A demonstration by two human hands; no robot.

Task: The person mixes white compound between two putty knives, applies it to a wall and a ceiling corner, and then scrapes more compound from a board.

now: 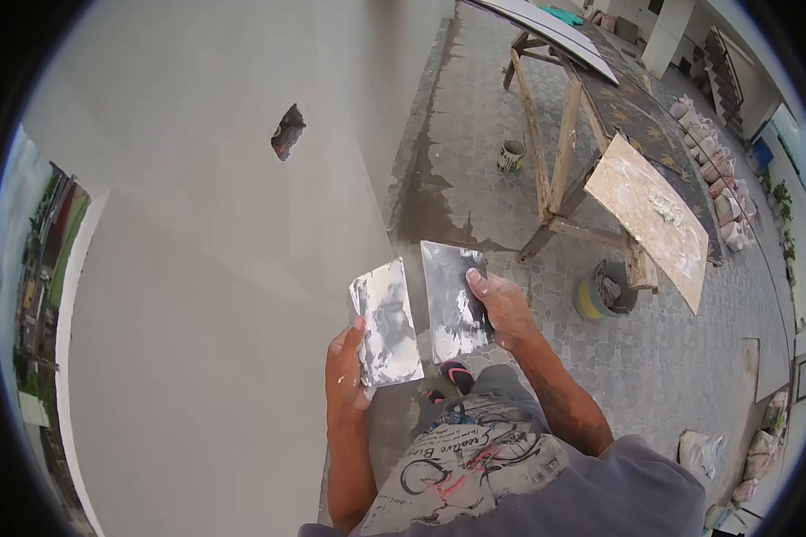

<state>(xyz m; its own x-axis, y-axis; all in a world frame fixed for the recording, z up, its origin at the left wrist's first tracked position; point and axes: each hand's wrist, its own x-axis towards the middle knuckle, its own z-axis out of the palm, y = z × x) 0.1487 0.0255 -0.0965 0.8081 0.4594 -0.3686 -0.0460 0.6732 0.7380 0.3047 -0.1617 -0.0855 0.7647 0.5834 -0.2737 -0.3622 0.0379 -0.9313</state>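
Here my left hand [345,371] grips one putty-smeared blade [387,324] flat as a palette while my right hand [503,309] clasps the other blade [454,300] beside it, both near the smooth wall [224,268]

The wall [206,268] fills the left, with a hole [287,132] in it high up. Just right of it, over the floor [475,134], the left hand [347,371] holds one trowel [386,322] beside a second trowel [454,300] in the right hand [503,309] (their edges near, not touching). Farther right stands the table [636,116], a board [649,215] leaning on its near end, a bucket [604,291] below the board and a can [510,156] under the table. Sacks [721,179] line the floor behind it.
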